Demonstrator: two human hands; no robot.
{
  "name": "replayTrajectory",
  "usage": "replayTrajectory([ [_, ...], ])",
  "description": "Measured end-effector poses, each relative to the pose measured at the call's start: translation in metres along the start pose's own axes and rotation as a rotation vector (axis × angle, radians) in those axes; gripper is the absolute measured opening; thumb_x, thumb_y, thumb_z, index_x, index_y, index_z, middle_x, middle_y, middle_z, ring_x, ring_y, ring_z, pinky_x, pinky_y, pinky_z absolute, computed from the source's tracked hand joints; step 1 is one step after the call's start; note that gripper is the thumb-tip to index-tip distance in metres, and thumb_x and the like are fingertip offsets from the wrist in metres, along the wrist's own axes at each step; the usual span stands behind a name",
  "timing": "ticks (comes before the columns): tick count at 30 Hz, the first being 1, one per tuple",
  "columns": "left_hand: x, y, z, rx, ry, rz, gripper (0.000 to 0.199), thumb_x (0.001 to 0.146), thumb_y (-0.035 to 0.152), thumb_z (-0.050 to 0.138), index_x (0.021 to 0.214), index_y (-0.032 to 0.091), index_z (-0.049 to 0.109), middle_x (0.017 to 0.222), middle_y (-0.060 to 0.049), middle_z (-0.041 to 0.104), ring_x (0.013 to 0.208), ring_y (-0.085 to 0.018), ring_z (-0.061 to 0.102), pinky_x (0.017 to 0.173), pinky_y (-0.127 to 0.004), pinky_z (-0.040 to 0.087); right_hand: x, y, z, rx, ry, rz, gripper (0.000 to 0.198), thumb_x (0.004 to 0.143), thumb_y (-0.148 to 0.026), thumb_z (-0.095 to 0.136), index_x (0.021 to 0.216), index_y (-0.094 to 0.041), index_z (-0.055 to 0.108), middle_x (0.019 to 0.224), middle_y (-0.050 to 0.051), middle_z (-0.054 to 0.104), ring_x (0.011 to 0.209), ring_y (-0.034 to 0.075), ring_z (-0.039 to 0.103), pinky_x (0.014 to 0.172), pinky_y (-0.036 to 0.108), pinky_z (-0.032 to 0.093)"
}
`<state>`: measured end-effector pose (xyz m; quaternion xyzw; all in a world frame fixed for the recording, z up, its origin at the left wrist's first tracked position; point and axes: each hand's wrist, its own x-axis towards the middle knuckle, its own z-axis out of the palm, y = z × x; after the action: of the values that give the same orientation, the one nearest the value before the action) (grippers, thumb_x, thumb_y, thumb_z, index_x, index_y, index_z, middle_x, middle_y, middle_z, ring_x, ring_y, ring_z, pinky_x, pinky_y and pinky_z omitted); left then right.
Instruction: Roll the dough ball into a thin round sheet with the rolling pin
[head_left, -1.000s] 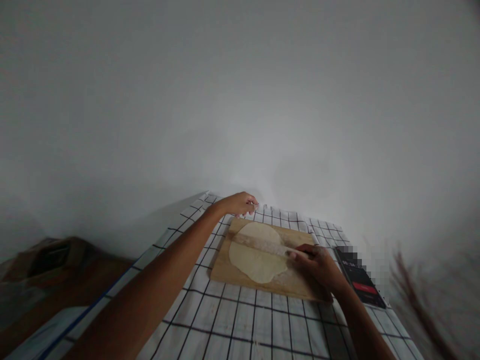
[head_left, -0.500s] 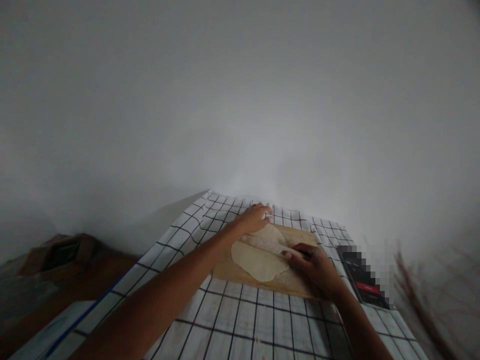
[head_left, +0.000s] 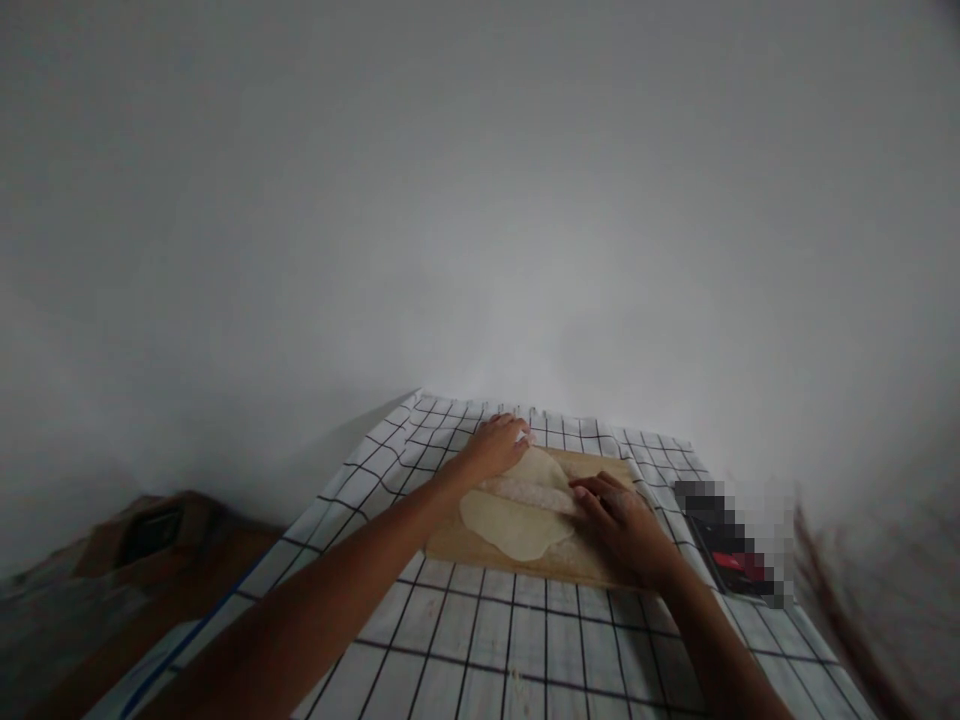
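Note:
A thin, pale sheet of dough (head_left: pixel 504 526) lies on a wooden board (head_left: pixel 472 548). Across the dough rests a flour-dusted rolling pin (head_left: pixel 529 492). My right hand (head_left: pixel 619 520) is closed over the pin's right end, its fingers bent around it. Beyond the pin, my left hand (head_left: pixel 501 442) is at the dough's far left edge, fingers curled together and whitish at the tips. Whatever those fingers may hold is too small to make out. My left forearm passes over the board's left side and hides the pin's left end.
A white cloth with black grid lines (head_left: pixel 480 620) covers the table, which meets a pale wall (head_left: pixel 480 250). To the right lies a dark, partly pixelated flat object (head_left: pixel 731 560) with a red band. Brown twigs (head_left: pixel 832 600) stand beyond the right edge; an open cardboard box (head_left: pixel 150 535) is lower left.
My left hand has drawn slightly back to the left, its fingers more curled. The right hand has shifted a little, its fingers now further over the pin's end. The view has tilted slightly.

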<state>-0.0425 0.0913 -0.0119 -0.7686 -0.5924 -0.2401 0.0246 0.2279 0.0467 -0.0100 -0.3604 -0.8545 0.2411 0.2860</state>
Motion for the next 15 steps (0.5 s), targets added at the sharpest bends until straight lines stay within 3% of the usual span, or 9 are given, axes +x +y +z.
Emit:
replayTrajectory([
  [15, -0.050, 0.017, -0.015, 0.165, -0.069, 0.064, 0.035, 0.104, 0.035, 0.035, 0.125, 0.021, 0.060, 0.129, -0.009, 0.064, 0.126, -0.024, 0.053, 0.109, -0.043, 0.040, 0.000, -0.001, 0.009, -0.008, 0.041, 0.006, 0.040, 0.102, -0.045, 0.042, 0.105, -0.021, 0.073, 0.106, 0.009, 0.073, 0.093, 0.023, 0.066, 0.088, 0.035, 0.048],
])
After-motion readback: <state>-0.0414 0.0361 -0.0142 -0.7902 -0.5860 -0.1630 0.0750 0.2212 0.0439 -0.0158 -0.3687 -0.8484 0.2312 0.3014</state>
